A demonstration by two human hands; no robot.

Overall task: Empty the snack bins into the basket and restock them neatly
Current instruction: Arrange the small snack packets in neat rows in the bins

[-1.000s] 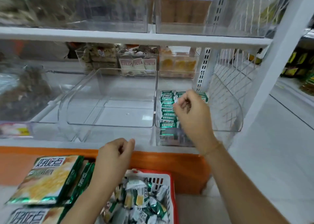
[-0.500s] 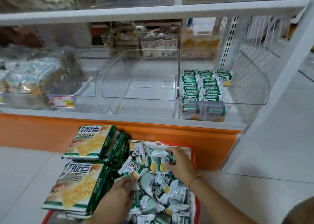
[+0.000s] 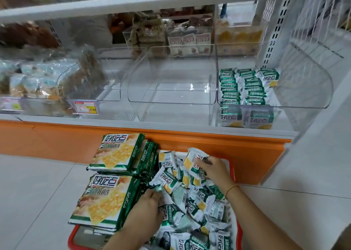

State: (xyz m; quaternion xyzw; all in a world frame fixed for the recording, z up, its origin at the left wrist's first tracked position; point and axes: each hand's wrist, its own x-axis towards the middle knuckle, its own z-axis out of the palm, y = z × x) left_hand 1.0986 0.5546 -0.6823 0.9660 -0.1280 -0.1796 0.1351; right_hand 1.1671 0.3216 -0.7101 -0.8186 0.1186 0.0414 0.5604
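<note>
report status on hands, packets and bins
Right hand grips a packet over the basket; left hand dug into the loose packets, grip unclear. Right bin part stocked in rows, middle bin empty. Nothing blocking the bins.

Left hand (image 3: pixel 146 210) rests among snack packets (image 3: pixel 190 198) in red basket (image 3: pixel 73 236); right hand (image 3: pixel 212 171) pinches one.

Reading 好吃点 on the large green bags (image 3: pixel 114 151) and on the small packets (image 3: pixel 167 181); showing ".80" on the price tag (image 3: pixel 86 107) at the shelf (image 3: pixel 171 130) front edge.

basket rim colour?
The basket rim is red. The head view, the only one, shows it best at the lower left.
</note>
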